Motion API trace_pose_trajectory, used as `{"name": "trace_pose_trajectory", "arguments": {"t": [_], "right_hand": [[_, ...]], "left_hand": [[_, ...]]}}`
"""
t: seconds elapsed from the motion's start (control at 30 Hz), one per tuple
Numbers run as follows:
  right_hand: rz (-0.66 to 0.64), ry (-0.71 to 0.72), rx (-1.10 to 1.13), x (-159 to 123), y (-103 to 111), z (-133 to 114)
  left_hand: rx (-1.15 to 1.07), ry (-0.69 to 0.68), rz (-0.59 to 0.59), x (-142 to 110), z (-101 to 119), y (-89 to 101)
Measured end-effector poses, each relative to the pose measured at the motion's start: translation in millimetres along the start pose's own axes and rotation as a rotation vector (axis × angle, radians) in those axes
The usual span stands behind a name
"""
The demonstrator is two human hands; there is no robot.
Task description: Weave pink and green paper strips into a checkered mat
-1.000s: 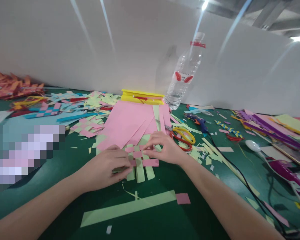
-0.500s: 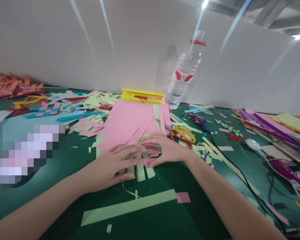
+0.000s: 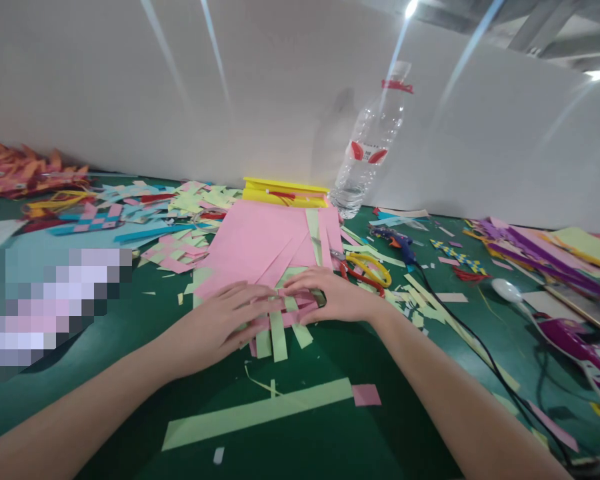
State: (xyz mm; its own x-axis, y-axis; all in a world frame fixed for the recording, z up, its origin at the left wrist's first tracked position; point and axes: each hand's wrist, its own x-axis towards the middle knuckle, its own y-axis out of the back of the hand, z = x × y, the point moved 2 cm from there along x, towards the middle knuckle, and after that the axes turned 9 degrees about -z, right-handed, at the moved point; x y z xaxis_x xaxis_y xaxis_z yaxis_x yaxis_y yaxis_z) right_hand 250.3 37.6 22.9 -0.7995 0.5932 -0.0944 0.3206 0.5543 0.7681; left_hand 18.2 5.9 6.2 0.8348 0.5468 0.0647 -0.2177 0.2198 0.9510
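Note:
Between my hands lies a small weave of pink and light green paper strips (image 3: 279, 333), low on the green table, with green ends hanging toward me. My left hand (image 3: 223, 323) holds the weave's left side, its fingers reaching across the strips and the thumb below. On the right side, my right hand (image 3: 337, 297) curves its fingers and thumb around the end of the pink strips. Both hands cover parts of the weave. Just behind it is a stack of pink paper sheets (image 3: 260, 233). Scissors with yellow and red handles (image 3: 367, 270) lie beyond my right hand.
A long green strip (image 3: 260, 413) and a pink piece (image 3: 367, 395) lie in front. A clear bottle (image 3: 370, 143) leans by the wall. To the right are a blue glue gun (image 3: 400, 243), a black cord and a purple device (image 3: 575, 343). Paper scraps (image 3: 200, 200) spread left.
My left fingers have moved slightly up and closer along the weave, and the thumb has drawn in. The pink strips sit closer together. My right hand has barely shifted.

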Motion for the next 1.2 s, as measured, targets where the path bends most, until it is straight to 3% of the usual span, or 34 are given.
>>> {"name": "trace_pose_trajectory", "arguments": {"t": [0.17, 0.4, 0.87, 1.2], "right_hand": [[-0.014, -0.022, 0.010, -0.4, 1.6, -0.2], [-0.011, -0.032, 0.027, -1.3, 1.8, 0.2], [-0.022, -0.029, -0.002, -0.2, 2.1, -1.2], [-0.029, -0.025, -0.004, -0.3, 1.4, -0.1]], "left_hand": [[0.071, 0.213, 0.075, -3.0, -12.7, -1.1], [0.076, 0.316, 0.029, -5.7, -23.1, -5.0], [-0.081, 0.294, 0.104, -2.4, -18.6, -6.1], [0.036, 0.219, 0.109, 3.4, -25.9, -4.1]]}}
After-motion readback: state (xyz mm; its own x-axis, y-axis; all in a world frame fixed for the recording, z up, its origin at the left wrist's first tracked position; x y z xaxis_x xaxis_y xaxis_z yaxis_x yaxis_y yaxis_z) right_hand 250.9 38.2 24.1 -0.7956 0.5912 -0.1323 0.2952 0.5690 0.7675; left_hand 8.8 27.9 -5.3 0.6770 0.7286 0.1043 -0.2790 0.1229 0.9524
